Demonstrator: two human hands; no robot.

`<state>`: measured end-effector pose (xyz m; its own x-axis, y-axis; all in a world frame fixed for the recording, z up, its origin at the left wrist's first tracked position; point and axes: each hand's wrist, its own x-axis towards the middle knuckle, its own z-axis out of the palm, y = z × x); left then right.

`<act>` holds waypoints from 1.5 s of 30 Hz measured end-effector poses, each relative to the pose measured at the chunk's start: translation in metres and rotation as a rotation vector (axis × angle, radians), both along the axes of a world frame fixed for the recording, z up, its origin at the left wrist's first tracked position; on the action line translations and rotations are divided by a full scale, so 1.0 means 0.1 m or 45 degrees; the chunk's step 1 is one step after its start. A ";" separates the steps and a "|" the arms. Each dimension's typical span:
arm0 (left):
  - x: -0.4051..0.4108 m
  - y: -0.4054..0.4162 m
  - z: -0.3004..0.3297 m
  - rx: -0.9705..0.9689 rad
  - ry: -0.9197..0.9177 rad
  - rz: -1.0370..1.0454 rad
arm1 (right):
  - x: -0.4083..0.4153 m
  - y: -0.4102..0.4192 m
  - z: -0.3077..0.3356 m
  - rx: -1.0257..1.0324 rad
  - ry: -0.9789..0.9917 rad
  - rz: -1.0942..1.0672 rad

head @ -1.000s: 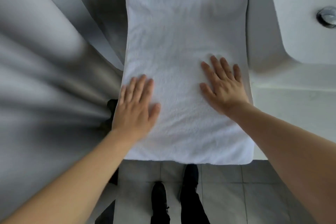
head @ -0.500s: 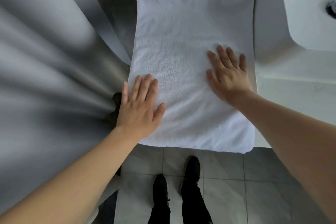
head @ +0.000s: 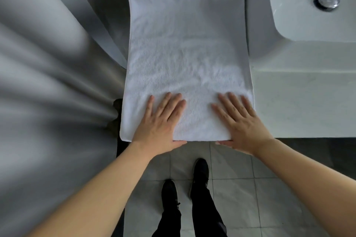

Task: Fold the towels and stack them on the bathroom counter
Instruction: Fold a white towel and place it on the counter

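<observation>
A long white towel [head: 186, 44] lies folded lengthwise on the bathroom counter [head: 300, 102], running away from me, its near end at the counter's front edge. My left hand [head: 159, 121] lies flat on the towel's near left part, fingers straight, thumb at the front edge. My right hand [head: 242, 119] lies flat on the near right part, fingers spread, thumb along the towel's front edge.
A white sink basin [head: 312, 2] with a chrome drain [head: 326, 3] sits right of the towel. A grey curtain [head: 48, 82] hangs close on the left. Below the counter edge are grey floor tiles [head: 237, 188] and my black shoes [head: 200, 171].
Both hands have slid along the towel toward me, from its middle to its near end, staying flat on it. The view has shifted slightly.
</observation>
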<state>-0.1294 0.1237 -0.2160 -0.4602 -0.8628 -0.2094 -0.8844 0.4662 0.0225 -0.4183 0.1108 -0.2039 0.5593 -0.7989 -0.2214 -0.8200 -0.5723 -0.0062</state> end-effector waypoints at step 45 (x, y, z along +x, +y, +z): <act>0.23 -0.16 1.44 0.363 2.095 2.063 | 0.22 -0.07 1.22 0.561 -1.962 -2.353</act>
<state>-0.1060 0.1079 -0.0721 0.4773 -0.5909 -0.6503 0.4310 -0.4875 0.7593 -0.3962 0.1036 -0.0820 -0.4810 -0.4904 -0.7267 0.4244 0.5950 -0.6825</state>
